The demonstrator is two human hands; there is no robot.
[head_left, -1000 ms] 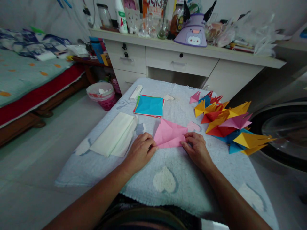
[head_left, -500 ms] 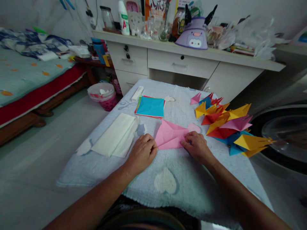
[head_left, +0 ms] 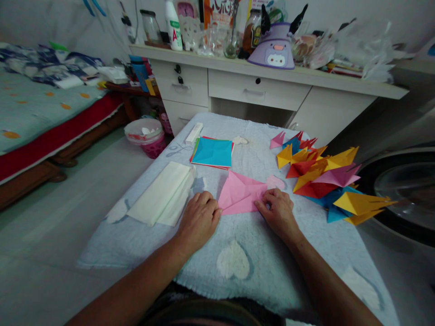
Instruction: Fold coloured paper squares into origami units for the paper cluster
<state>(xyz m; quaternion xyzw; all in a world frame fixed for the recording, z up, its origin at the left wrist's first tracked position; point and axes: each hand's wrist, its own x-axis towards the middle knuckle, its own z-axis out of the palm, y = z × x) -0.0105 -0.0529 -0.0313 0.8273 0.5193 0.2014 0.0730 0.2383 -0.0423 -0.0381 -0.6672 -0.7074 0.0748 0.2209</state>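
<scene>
Towel-covered table (head_left: 238, 280) near a white desk (head_left: 258, 86), beside a bed (head_left: 41, 117).
My left hand (head_left: 199, 219) and right hand (head_left: 277, 213), fingers curled, press down the pink folded paper (head_left: 239, 197).

We see a pale blue towel (head_left: 152, 240) spread over the counter. On it lie a stack of coloured sheets (head_left: 213, 152) topped with blue, a white stick (head_left: 194, 132) just beside them, folded white paper (head_left: 163, 192) on the left and a heap of folded paper shapes (head_left: 322, 176) on the right. A pink bin (head_left: 147, 136) stands on the floor near the bed (head_left: 41, 113).
</scene>
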